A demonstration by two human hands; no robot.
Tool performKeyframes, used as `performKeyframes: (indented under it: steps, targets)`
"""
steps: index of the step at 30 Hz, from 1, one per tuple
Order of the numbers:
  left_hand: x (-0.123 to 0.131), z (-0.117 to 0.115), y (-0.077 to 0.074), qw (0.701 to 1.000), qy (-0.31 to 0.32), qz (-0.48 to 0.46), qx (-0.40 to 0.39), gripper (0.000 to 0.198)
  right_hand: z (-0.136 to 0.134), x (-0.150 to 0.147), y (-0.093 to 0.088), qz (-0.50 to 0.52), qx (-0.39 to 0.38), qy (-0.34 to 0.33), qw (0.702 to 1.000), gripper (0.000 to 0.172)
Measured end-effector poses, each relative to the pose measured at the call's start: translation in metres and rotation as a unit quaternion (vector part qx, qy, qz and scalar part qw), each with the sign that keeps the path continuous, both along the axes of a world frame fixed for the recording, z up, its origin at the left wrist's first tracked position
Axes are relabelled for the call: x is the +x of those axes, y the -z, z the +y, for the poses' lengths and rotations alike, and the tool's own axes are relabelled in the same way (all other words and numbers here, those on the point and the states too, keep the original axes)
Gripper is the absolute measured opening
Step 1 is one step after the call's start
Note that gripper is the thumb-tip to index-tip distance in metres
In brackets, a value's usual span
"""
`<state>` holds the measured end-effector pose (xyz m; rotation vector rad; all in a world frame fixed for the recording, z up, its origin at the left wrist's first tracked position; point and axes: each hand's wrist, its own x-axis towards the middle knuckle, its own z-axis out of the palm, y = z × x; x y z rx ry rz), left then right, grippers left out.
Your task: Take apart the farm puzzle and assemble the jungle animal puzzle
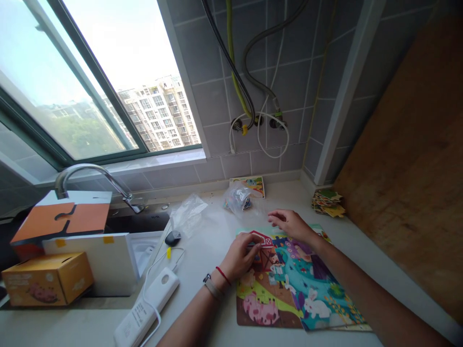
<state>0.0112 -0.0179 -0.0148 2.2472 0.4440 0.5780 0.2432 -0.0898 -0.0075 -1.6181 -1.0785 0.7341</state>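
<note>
My left hand (241, 251), with a red string and a grey wristband at the wrist, rests at the upper left of a farm jigsaw puzzle (262, 308) showing a pink pig and a red barn. Its fingers are bent over the barn part, and the thumb is apart from them. Overlapping that puzzle on the right is a second, teal jigsaw puzzle (318, 289) with a white rabbit. Above the puzzles' far edge, my right hand (291, 224) is open with loosely curved fingers and nothing visible in them. My right forearm covers part of the teal puzzle.
Behind lie a plastic bag with pieces (238, 198), a picture card (257, 183) and a crumpled clear bag (188, 212). A stack of puzzle pieces (327, 202) stands by the wooden panel (408, 178). Left are a power strip (148, 308), a yellow box (47, 279) and the sink faucet (94, 168).
</note>
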Motion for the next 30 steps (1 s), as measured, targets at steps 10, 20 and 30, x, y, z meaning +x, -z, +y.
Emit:
performKeyframes:
  steps: [10, 20, 30]
  targets:
    - [0.007, -0.025, -0.014, 0.985, 0.098, 0.127, 0.064, 0.091, -0.040, 0.043, 0.002, -0.108, 0.081, 0.149, 0.980, 0.041]
    - [0.046, -0.058, -0.005, 0.959, 0.132, 0.218, 0.122, 0.133, -0.030, 0.037, 0.023, -0.047, 0.072, 0.152, 0.985, 0.041]
    - [0.029, -0.014, -0.001, 0.958, 0.103, 0.230, 0.135, 0.121, -0.044, 0.035, 0.023, -0.276, -0.045, 0.095, 0.955, 0.014]
